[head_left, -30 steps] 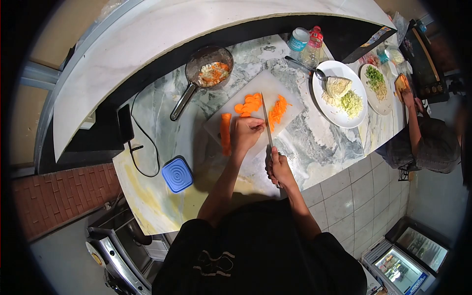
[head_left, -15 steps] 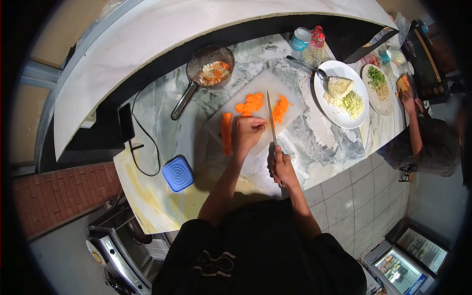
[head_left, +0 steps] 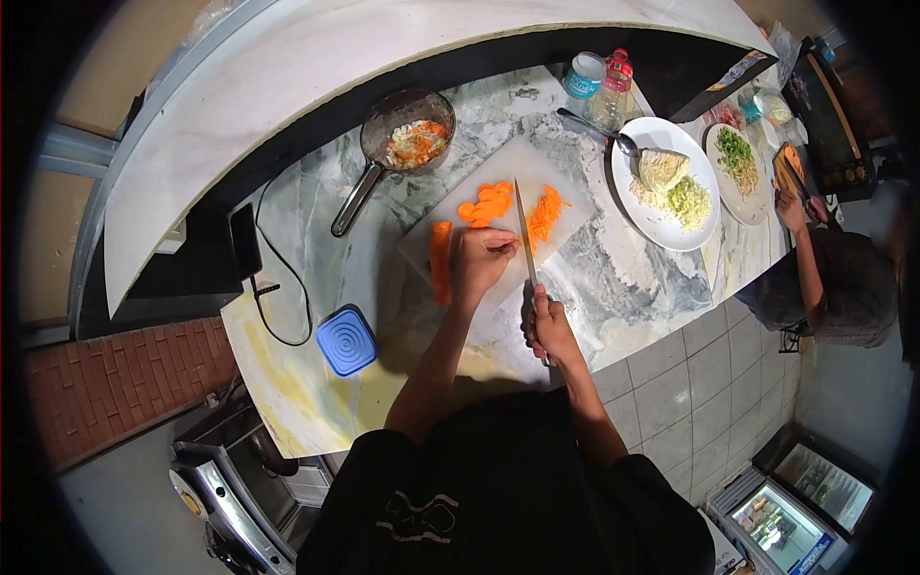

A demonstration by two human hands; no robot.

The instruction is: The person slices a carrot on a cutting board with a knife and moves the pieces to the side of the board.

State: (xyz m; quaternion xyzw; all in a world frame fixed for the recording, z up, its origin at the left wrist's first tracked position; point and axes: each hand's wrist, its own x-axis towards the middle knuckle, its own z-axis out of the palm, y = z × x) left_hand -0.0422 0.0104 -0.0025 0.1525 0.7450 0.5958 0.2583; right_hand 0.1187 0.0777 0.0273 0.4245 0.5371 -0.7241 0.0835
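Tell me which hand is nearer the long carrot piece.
Left. The left hand is just to the right of the long carrot piece; the right hand is farther right and lower in the view, gripping the knife.

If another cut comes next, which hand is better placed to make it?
Probably the right hand: it grips the knife, which points between carrot slices and carrot shreds. The left hand, bunched beside the knife, shows no tool.

The right hand (head_left: 550, 326) grips a knife (head_left: 525, 226) whose blade runs between carrot slices (head_left: 491, 199) and shreds (head_left: 547, 213) on a board (head_left: 508, 160), the curled left hand (head_left: 485, 259) just beside it, near a carrot (head_left: 440, 261), with a pan (head_left: 356, 199) and a cabbage (head_left: 662, 172) beyond.
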